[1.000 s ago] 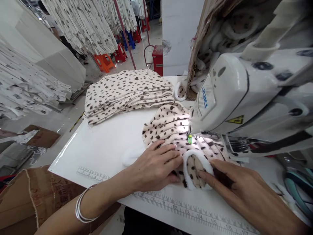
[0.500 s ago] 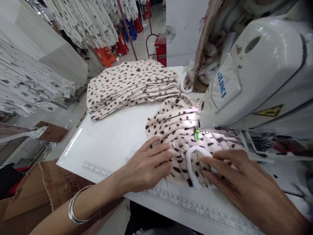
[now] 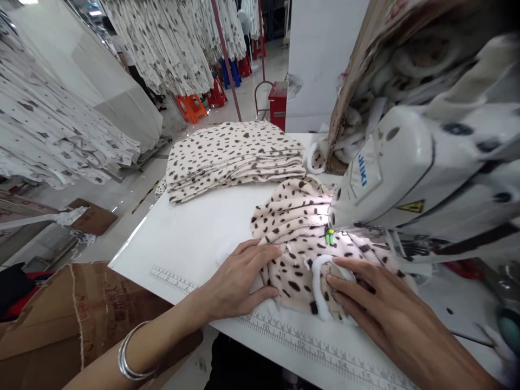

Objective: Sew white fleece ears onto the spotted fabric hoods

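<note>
A cream garment piece with dark spots [image 3: 294,246] lies under the head of a white sewing machine [image 3: 406,173]. A white ribbed collar band [image 3: 319,284] curves along its near edge. My left hand [image 3: 238,281] lies flat on the left side of the cloth, fingers stretched out. My right hand [image 3: 374,306] presses flat on the collar band, fingertips pointing left. A small green part [image 3: 330,236] sits at the needle area just beyond my fingers.
A stack of the same spotted pieces [image 3: 235,157] lies at the table's far left. A printed ruler [image 3: 292,338] runs along the white table's near edge. Brown cardboard [image 3: 81,319] stands below left. Hanging spotted garments [image 3: 174,49] and orange stools [image 3: 190,105] fill the background.
The view has shifted. My left hand has slid toward the cloth's left edge, and my right hand now lies further over the collar band.
</note>
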`<state>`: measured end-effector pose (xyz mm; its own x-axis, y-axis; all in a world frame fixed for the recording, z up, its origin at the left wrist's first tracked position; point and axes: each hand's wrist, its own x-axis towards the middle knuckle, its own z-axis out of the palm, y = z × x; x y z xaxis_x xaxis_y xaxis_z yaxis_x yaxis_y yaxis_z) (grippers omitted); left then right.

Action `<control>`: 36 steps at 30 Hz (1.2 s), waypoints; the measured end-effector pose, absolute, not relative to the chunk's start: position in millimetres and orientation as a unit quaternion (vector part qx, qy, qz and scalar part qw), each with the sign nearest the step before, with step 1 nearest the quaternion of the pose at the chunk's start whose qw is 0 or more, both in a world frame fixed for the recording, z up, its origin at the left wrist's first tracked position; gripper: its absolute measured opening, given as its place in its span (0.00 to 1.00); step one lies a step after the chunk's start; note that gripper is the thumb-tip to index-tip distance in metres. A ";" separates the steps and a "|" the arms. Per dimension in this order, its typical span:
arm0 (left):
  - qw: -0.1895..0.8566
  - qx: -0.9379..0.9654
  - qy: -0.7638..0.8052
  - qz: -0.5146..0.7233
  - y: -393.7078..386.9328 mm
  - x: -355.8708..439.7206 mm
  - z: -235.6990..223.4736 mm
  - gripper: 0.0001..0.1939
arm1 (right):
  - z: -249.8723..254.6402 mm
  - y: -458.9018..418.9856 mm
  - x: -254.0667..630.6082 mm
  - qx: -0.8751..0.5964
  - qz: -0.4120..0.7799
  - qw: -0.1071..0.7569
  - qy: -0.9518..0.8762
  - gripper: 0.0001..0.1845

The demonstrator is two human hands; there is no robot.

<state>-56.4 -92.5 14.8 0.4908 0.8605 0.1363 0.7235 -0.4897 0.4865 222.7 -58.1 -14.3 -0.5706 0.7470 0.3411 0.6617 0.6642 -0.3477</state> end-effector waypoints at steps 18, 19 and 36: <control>0.223 0.810 0.507 0.195 -97.5 -55.4 20.4 0.35 | -3.5 -52.4 229.2 -0.418 0.215 0.224 -0.854 0.19; 0.224 0.809 0.507 0.198 -97.7 -55.0 20.8 0.35 | -2.7 -53.0 228.9 -0.420 0.225 0.228 -0.849 0.19; 0.139 0.809 0.506 0.265 -79.8 -0.2 36.8 0.09 | -25.3 -46.8 224.9 -0.345 0.033 0.231 -0.909 0.21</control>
